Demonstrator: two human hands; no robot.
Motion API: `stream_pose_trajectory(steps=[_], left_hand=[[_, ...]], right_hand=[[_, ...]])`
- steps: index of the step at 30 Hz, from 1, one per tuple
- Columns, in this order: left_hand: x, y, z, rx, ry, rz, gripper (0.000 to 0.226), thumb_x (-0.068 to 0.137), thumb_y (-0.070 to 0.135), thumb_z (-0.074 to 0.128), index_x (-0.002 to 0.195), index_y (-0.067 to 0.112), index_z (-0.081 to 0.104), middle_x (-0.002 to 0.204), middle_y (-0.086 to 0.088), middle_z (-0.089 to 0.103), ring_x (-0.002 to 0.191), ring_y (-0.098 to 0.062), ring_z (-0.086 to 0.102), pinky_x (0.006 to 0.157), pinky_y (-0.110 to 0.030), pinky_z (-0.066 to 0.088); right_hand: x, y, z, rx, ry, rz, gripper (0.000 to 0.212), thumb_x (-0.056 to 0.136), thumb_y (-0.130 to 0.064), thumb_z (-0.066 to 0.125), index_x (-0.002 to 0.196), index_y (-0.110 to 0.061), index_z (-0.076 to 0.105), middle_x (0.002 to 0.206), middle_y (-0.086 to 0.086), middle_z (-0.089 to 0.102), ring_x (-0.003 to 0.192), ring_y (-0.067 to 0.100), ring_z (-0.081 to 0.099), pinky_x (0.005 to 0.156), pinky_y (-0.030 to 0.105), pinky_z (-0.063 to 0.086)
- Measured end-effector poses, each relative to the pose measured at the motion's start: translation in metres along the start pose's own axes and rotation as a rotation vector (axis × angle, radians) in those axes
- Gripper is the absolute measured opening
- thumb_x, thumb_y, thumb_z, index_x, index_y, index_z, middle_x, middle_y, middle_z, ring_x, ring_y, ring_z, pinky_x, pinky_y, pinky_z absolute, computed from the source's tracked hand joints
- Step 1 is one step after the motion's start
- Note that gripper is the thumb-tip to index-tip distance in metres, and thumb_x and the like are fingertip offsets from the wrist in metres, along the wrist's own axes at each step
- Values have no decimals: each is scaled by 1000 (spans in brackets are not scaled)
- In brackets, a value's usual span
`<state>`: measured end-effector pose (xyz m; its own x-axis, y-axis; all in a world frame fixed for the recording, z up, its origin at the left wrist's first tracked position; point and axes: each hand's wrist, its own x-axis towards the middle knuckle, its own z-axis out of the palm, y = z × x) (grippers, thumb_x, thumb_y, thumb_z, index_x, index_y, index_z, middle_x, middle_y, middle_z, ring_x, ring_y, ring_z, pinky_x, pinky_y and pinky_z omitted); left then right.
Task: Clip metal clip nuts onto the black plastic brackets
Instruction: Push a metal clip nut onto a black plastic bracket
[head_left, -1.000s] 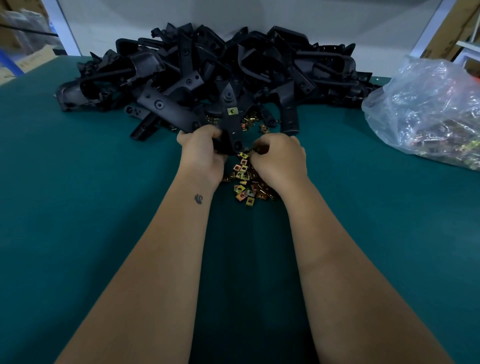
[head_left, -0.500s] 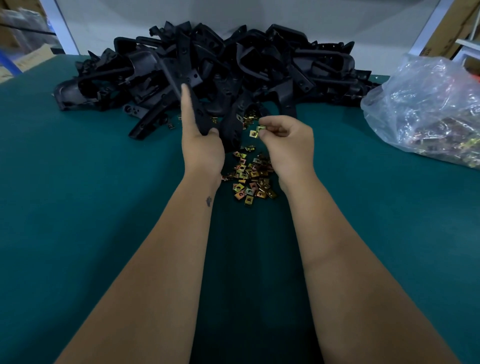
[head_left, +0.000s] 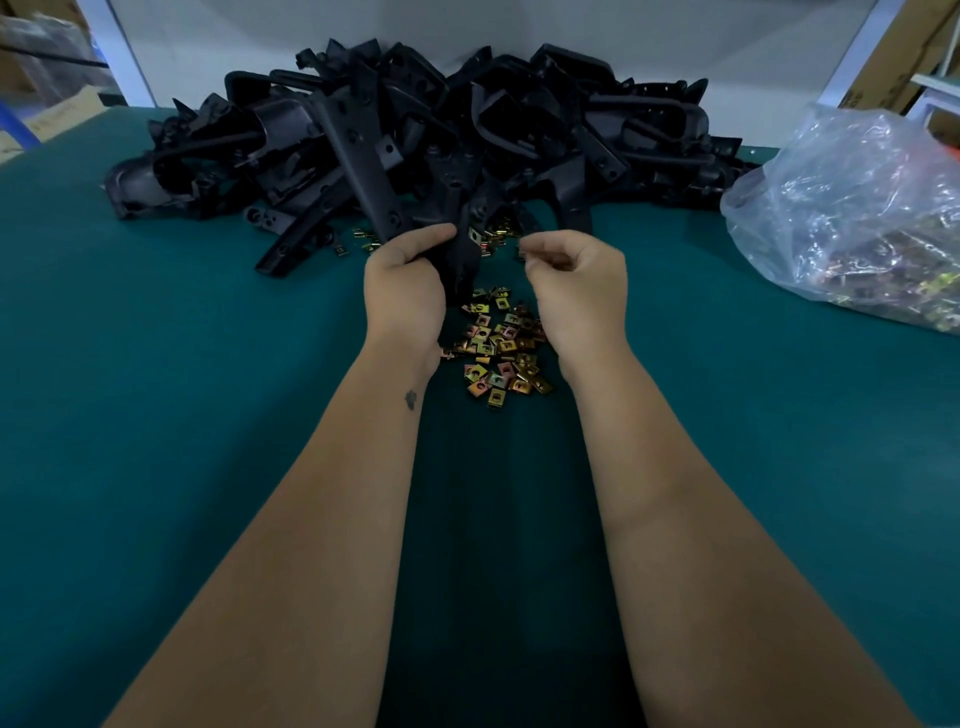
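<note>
Bracket (head_left: 374, 171) gripped in left hand (head_left: 402, 283) mid-frame, right hand (head_left: 574, 280) seemingly pinching a clip nut (head_left: 521, 253) just beside: line its mouth square to the edge, then push.

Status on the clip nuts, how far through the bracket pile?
Done: cannot tell; no fitted brackets stand out in the pile. In hand: the left hand grips one black bracket, and the right hand appears to pinch a clip nut beside it, not yet on. Left: the large pile, loose clip nuts on the green table, more in the plastic bag.
</note>
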<state>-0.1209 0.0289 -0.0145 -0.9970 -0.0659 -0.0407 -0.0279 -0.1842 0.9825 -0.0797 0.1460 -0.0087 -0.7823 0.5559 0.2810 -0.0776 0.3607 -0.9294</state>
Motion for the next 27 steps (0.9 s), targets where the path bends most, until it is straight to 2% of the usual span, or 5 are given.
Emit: stream_pose_trajectory(steps=[5, 10, 17, 21, 27], left_hand=[[0, 2, -3, -112, 73, -37, 59, 87, -15, 27, 97, 21, 72, 109, -6, 70, 105, -19, 66, 94, -30, 56], [2, 3, -5, -229, 112, -85, 58, 87, -16, 25, 102, 16, 72, 106, -8, 70, 102, -21, 68, 89, -27, 57], [3, 2, -4, -207, 94, -79, 58, 89, -14, 28, 96, 21, 73, 101, -5, 73, 101, -21, 69, 90, -30, 57], [4, 5, -3, -349, 27, -128, 43, 96, -8, 38, 102, 15, 73, 106, -7, 73, 100, -20, 70, 88, -32, 58], [1, 12, -3, -588, -152, -181, 27, 100, 9, 43, 109, 12, 69, 95, 1, 72, 79, -9, 63, 61, -18, 46]], right_hand=[[-2, 5, 2, -332, -127, -73, 34, 93, -11, 51, 119, -23, 69, 117, -4, 64, 111, 17, 55, 96, 36, 48], [-3, 9, 8, -708, -370, -218, 45, 94, -17, 48, 138, -25, 55, 139, -1, 50, 124, 25, 36, 97, 33, 26], [-3, 8, 7, -737, -278, -226, 24, 96, -27, 58, 116, -24, 71, 120, 0, 62, 116, 27, 45, 92, 34, 33], [-6, 5, 6, -602, -222, -208, 20, 94, -23, 60, 107, -21, 75, 112, 0, 68, 110, 22, 54, 94, 36, 44], [-5, -6, 2, 156, -118, 76, 17, 96, -14, 58, 92, -21, 73, 80, -7, 71, 72, 4, 66, 65, 16, 49]])
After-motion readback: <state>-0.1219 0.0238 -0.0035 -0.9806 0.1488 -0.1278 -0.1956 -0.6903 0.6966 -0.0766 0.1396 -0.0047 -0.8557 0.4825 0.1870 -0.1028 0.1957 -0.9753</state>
